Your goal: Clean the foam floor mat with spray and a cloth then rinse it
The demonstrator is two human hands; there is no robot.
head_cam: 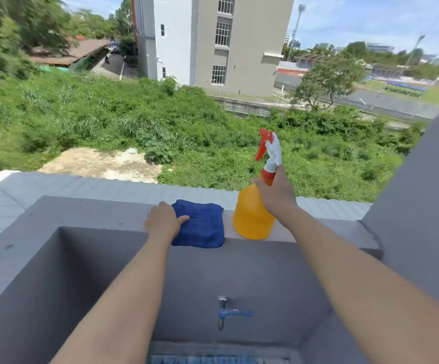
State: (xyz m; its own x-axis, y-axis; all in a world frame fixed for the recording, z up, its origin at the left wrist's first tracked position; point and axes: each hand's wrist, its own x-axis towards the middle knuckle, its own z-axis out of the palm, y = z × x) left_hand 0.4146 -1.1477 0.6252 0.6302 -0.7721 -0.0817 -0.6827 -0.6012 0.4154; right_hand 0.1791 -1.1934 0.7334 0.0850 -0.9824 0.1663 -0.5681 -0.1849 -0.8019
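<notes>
A yellow spray bottle (249, 216) with a white and orange trigger head stands on top of the grey parapet wall (113, 214). My right hand (274, 191) is wrapped around its neck. Left of it lies a folded blue cloth (202, 224) on the same ledge. My left hand (163, 222) rests on the cloth's left edge, thumb on top and fingers curled over the far side. A strip of blue foam mat (213, 360) shows at the bottom edge, below the wall.
A blue-handled tap (226, 312) sticks out of the grey wall below the ledge. A grey pillar (418, 195) rises at the right. Beyond the parapet are a white roof, a drop to green scrub, and buildings.
</notes>
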